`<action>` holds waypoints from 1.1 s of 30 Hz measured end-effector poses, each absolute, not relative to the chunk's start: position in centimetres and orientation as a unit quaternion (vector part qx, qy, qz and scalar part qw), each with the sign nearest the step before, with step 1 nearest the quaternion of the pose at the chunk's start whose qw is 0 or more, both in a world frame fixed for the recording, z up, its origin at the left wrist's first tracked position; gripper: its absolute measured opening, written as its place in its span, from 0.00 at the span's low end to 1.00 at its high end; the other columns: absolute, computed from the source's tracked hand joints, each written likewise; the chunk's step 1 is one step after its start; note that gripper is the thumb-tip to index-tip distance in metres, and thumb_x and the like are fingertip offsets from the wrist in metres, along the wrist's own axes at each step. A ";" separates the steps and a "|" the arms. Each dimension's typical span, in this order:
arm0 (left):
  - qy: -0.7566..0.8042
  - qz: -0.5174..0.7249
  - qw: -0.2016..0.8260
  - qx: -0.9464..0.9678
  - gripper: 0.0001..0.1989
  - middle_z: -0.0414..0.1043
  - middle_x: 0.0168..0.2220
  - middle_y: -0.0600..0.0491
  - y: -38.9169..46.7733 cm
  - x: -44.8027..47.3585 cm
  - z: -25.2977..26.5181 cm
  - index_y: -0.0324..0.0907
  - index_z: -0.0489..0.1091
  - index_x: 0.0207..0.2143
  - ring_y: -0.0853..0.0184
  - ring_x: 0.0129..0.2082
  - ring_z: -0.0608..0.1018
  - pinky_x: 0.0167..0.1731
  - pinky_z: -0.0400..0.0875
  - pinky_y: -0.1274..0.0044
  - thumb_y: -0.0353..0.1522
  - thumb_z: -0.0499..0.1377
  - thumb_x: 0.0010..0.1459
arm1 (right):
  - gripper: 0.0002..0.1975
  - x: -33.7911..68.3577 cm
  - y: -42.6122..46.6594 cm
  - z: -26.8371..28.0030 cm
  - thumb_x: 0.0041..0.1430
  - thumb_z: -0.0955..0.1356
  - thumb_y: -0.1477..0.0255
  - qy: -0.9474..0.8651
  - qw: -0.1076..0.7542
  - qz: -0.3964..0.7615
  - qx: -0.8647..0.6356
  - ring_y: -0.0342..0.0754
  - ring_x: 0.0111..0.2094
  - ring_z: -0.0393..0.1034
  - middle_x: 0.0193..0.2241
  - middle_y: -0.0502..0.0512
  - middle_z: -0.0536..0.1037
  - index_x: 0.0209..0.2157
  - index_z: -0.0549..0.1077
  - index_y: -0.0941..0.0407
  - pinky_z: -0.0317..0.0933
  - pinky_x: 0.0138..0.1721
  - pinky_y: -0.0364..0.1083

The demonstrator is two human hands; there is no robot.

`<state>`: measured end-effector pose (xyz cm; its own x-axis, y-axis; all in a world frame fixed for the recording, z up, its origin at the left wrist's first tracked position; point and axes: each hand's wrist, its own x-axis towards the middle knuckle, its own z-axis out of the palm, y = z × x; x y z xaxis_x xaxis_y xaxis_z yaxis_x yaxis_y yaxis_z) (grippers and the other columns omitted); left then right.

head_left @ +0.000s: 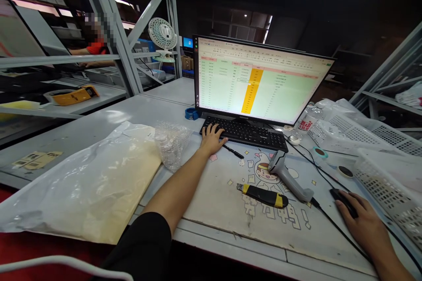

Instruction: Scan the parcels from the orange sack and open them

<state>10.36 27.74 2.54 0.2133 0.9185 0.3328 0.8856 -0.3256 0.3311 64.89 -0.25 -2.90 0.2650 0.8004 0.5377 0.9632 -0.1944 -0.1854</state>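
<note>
My left hand rests on the left end of a black keyboard, its fingers spread over the keys. At the right, my right hand is curved over a black computer mouse. Behind the keyboard stands a monitor showing a spreadsheet with an orange column. A black pen lies just below the keyboard. Between my hands a grey barcode scanner lies on a cartoon-printed desk mat. Nearer to me is a black and yellow utility knife.
A large plastic-wrapped package and a bubble-wrapped item lie left of my arm. White perforated baskets, tape rolls and a bottle line the right side. A small fan stands by the metal frame, with another person beyond it.
</note>
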 end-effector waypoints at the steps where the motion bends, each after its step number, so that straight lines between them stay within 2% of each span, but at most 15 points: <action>1: 0.579 0.241 0.034 0.778 0.27 0.53 0.76 0.45 27.7 10.3 2.5 0.49 0.70 0.67 0.44 0.77 0.50 0.75 0.41 0.46 0.49 0.54 0.72 | 0.36 64.8 -0.2 -2.9 0.67 0.59 0.39 -0.582 0.251 -0.164 -0.756 0.64 0.51 0.78 0.61 0.60 0.75 0.60 0.78 0.49 0.75 0.45 0.60; 8: 0.576 0.248 0.030 0.778 0.27 0.55 0.76 0.45 27.7 10.3 2.5 0.49 0.70 0.66 0.45 0.77 0.51 0.75 0.42 0.48 0.49 0.54 0.73 | 0.33 65.3 0.3 -3.1 0.68 0.60 0.41 -0.578 0.238 -0.162 -0.763 0.63 0.51 0.79 0.59 0.58 0.76 0.59 0.79 0.45 0.75 0.38 0.56; 13: 0.573 0.254 0.034 0.778 0.26 0.56 0.75 0.45 27.7 10.4 2.6 0.47 0.71 0.65 0.43 0.77 0.51 0.75 0.42 0.46 0.48 0.55 0.72 | 0.33 65.1 0.5 -3.1 0.68 0.60 0.42 -0.595 0.244 -0.172 -0.746 0.61 0.51 0.78 0.58 0.59 0.76 0.59 0.79 0.48 0.76 0.44 0.57; 19: 0.547 0.278 0.037 0.789 0.23 0.58 0.74 0.39 26.4 11.7 5.0 0.38 0.73 0.62 0.43 0.76 0.53 0.75 0.44 0.49 0.41 0.57 0.71 | 0.31 63.0 0.3 -1.8 0.72 0.59 0.49 -0.588 0.248 -0.174 -0.750 0.62 0.55 0.75 0.58 0.63 0.76 0.61 0.77 0.53 0.73 0.54 0.59; 22: 0.508 0.299 0.042 0.806 0.20 0.65 0.70 0.38 24.2 13.4 8.3 0.38 0.75 0.58 0.45 0.73 0.62 0.73 0.54 0.53 0.38 0.56 0.70 | 0.29 62.4 0.3 -1.4 0.72 0.60 0.52 -0.592 0.255 -0.172 -0.745 0.62 0.54 0.75 0.58 0.64 0.76 0.61 0.77 0.54 0.73 0.54 0.59; 26: 0.423 0.327 0.059 0.843 0.19 0.78 0.58 0.45 17.7 14.5 13.9 0.41 0.74 0.58 0.56 0.59 0.79 0.62 0.73 0.66 0.40 0.54 0.72 | 0.27 61.9 0.3 -1.0 0.72 0.61 0.55 -0.591 0.249 -0.164 -0.749 0.61 0.54 0.75 0.58 0.63 0.75 0.61 0.76 0.54 0.72 0.54 0.58; 28: 0.374 0.341 0.066 0.860 0.21 0.80 0.57 0.49 13.2 13.2 15.8 0.45 0.74 0.58 0.59 0.57 0.81 0.60 0.75 0.68 0.45 0.54 0.73 | 0.26 61.7 0.3 -0.9 0.72 0.61 0.56 -0.589 0.248 -0.166 -0.751 0.61 0.54 0.75 0.59 0.63 0.75 0.61 0.76 0.54 0.72 0.53 0.57; 30: 0.326 0.372 0.085 0.865 0.23 0.80 0.56 0.49 9.1 10.5 16.4 0.46 0.75 0.58 0.57 0.57 0.81 0.60 0.76 0.66 0.49 0.54 0.72 | 0.26 61.7 0.2 -0.9 0.72 0.61 0.57 -0.589 0.247 -0.168 -0.751 0.61 0.54 0.74 0.59 0.64 0.75 0.61 0.76 0.55 0.71 0.54 0.57; 33: 0.391 0.380 0.102 0.832 0.24 0.82 0.53 0.49 5.0 5.3 14.6 0.46 0.76 0.55 0.56 0.52 0.83 0.55 0.78 0.66 0.52 0.55 0.71 | 0.26 61.8 0.3 -1.0 0.71 0.62 0.58 -0.595 0.244 -0.168 -0.747 0.61 0.54 0.74 0.59 0.64 0.75 0.62 0.76 0.55 0.70 0.55 0.57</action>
